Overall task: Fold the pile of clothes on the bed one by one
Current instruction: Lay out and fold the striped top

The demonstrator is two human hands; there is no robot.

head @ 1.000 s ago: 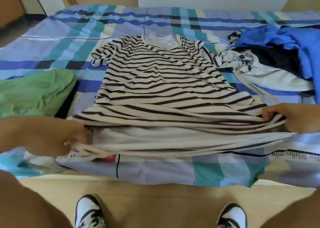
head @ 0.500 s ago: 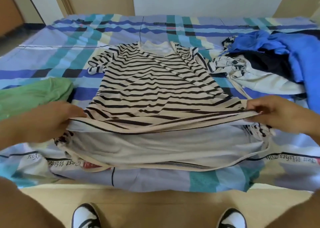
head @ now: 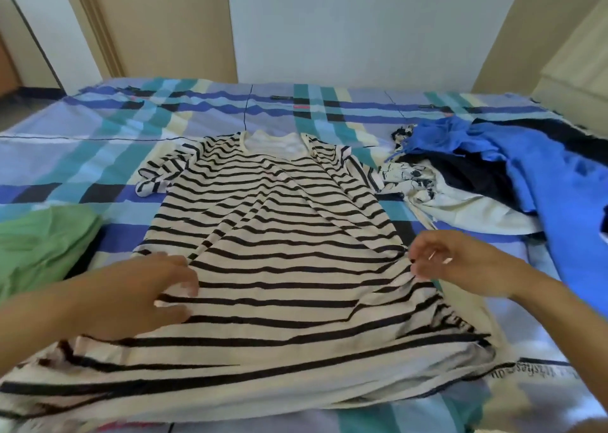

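The only writing was a line of dark script printed on the plaid bedsheet (head: 98, 143) near the bed's right front corner (head: 533, 371). It read upside down from this view and was too blurred to make out.

One striped shirt (head: 279, 235), cream with black bands, lay spread face up in the middle of the bed, its neck toward the far wall and its hem at the near edge. The one sleeve in view was bunched at the left shoulder, and the hem lay rumpled in loose folds.

Two hands were on it. The left hand (head: 141, 294) rested flat on the lower left part of the shirt, with the fingers stretched out and slightly spread. The right hand (head: 460, 261) was at the shirt's right side seam with its fingers curled in. Its fingertips (head: 414, 265) pinched the cloth where creases ran together.

One green garment (head: 46, 245) lay on the left of the bed, just beside the shirt but apart from it. On the right was the pile of clothes (head: 477, 202), in which three pieces could be counted: a bright blue garment (head: 552, 176) on top and to the right, a black garment (head: 473, 176) under it, and a white garment with a dark print (head: 411, 176) nearest the shirt's right shoulder.
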